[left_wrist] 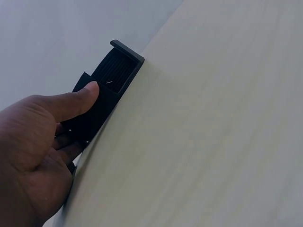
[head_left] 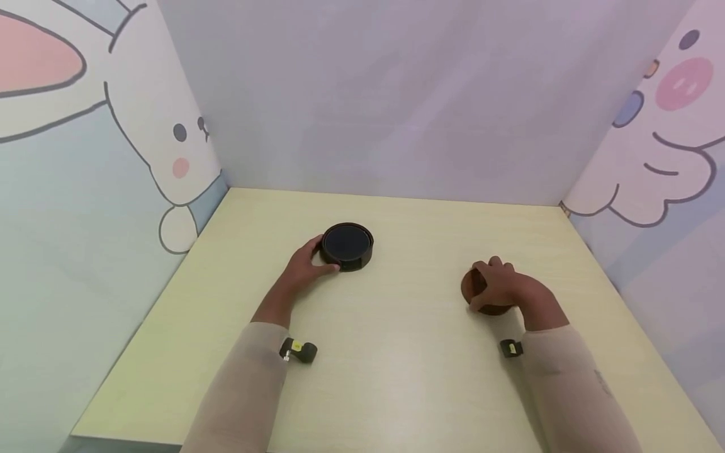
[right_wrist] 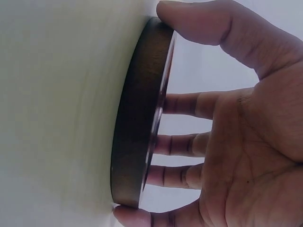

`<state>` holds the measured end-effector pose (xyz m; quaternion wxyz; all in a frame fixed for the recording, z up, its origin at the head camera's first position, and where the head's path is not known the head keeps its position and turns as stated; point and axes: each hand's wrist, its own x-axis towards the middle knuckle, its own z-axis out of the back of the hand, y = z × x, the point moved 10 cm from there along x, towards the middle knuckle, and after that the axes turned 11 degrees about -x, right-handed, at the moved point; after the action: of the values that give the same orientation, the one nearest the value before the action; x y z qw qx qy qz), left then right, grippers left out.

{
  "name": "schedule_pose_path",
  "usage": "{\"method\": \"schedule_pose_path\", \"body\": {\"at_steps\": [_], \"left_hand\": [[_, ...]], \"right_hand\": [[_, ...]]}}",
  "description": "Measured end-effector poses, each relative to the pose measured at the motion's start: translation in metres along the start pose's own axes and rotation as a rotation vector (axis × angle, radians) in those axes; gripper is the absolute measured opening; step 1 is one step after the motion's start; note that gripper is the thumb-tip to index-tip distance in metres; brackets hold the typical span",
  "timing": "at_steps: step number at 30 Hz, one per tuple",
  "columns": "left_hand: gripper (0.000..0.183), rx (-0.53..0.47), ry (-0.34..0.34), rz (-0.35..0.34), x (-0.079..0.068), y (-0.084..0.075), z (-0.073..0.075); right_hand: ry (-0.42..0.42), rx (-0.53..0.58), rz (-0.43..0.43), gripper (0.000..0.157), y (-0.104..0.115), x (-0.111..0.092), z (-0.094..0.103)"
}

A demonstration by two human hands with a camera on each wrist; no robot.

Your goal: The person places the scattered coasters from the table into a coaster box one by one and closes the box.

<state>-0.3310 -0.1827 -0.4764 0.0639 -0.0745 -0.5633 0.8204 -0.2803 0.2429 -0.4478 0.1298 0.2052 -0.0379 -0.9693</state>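
A round black coaster holder [head_left: 347, 244] sits on the table, left of the middle. My left hand [head_left: 301, 269] grips its near left side, thumb and fingers spread around the wall. In the left wrist view, a notch in the holder [left_wrist: 106, 101] shows thin dark layers stacked inside. Further right, a brown round disc [head_left: 471, 286] is under my right hand [head_left: 501, 284]. The right wrist view shows the thumb and little finger pinching opposite edges of the disc [right_wrist: 137, 109], while the other fingers touch its upper face. Its lower edge is at the table surface.
Both objects are on a pale wood-grain table [head_left: 396, 352]. A plain curtain-like backdrop [head_left: 385, 94] stands behind it, with cartoon-printed panels [head_left: 73, 207] at the sides. Small black cameras [head_left: 300, 350] are strapped at both wrists.
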Motion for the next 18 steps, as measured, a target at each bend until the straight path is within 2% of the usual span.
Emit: {"method": "schedule_pose_path", "body": {"at_steps": [9, 15, 18], "left_hand": [[0.104, 0.019, -0.013, -0.019, 0.002, 0.0, 0.002], [0.104, 0.014, -0.014, -0.006, 0.001, 0.001, 0.001], [0.104, 0.015, -0.013, -0.005, 0.0, 0.001, 0.001]], "right_hand": [[-0.003, 0.006, -0.03, 0.106, 0.002, 0.004, 0.005], [-0.016, 0.01, -0.041, 0.109, 0.003, 0.005, 0.01], [-0.05, 0.022, -0.03, 0.106, 0.008, 0.006, 0.014]]}}
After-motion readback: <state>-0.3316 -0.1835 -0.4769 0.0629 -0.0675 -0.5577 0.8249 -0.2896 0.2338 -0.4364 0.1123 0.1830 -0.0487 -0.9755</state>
